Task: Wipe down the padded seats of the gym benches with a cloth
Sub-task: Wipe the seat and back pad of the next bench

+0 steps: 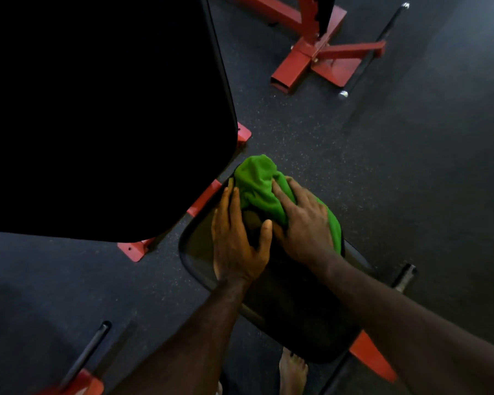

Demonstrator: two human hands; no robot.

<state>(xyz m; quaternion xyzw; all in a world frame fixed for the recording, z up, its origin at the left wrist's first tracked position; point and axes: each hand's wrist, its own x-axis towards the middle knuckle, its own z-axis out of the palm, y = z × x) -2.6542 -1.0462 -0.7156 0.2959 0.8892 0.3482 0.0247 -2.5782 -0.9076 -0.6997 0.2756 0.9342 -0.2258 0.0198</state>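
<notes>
A crumpled green cloth (258, 185) lies on the far end of a small black padded bench seat (200, 252). My right hand (304, 220) lies on top of the cloth with fingers spread, pressing it onto the pad. My left hand (237, 238) rests flat on the seat just left of the cloth, fingers straight and touching the cloth's edge, thumb stretched toward my right hand. A large black backrest pad (106, 109) rises at the upper left, just beyond the seat.
The bench's red steel frame (204, 198) shows under the pads. A red rack base (320, 58) with a dark bar (380, 44) stands at the upper right. Another bar (89, 352) lies at the lower left. Dark speckled rubber floor (411, 181) surrounds everything. A bare foot (293, 372) stands below the seat.
</notes>
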